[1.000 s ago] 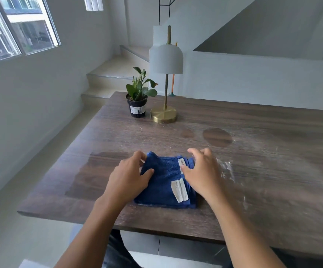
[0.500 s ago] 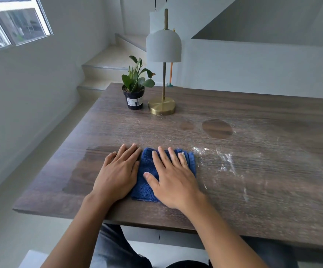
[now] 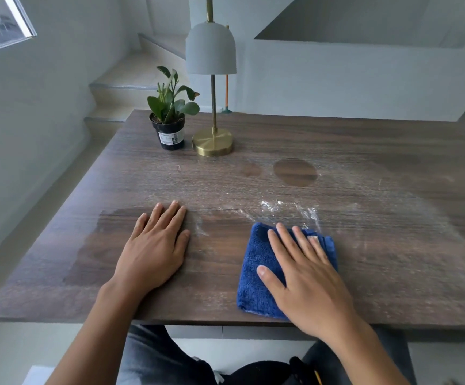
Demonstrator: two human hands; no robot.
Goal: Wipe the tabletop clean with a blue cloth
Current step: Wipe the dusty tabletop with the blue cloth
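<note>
The right hand (image 3: pixel 306 276) lies flat, fingers spread, pressing the blue cloth (image 3: pixel 256 270) near the tabletop's (image 3: pixel 364 140) front edge; the left hand (image 3: pixel 153 251) rests open on darker, clean-looking wood; white streaks (image 3: pixel 281 209) beyond remain, so most wiping seems left.

Right hand (image 3: pixel 306 276): lying flat, fingers spread, pressing on the cloth (image 3: pixel 256 273) near the table's front edge.
Left hand (image 3: pixel 153 248): resting palm down on the bare table (image 3: pixel 364 273), well apart from the cloth.
Cloth: folded, blue, sitting just below a smear of white powder (image 3: pixel 287 209).
Table: showing a darker patch around the left hand and a dusty haze to the right.
Plant (image 3: pixel 170 115): standing at the far left, just beside the lamp (image 3: pixel 212 79).
</note>
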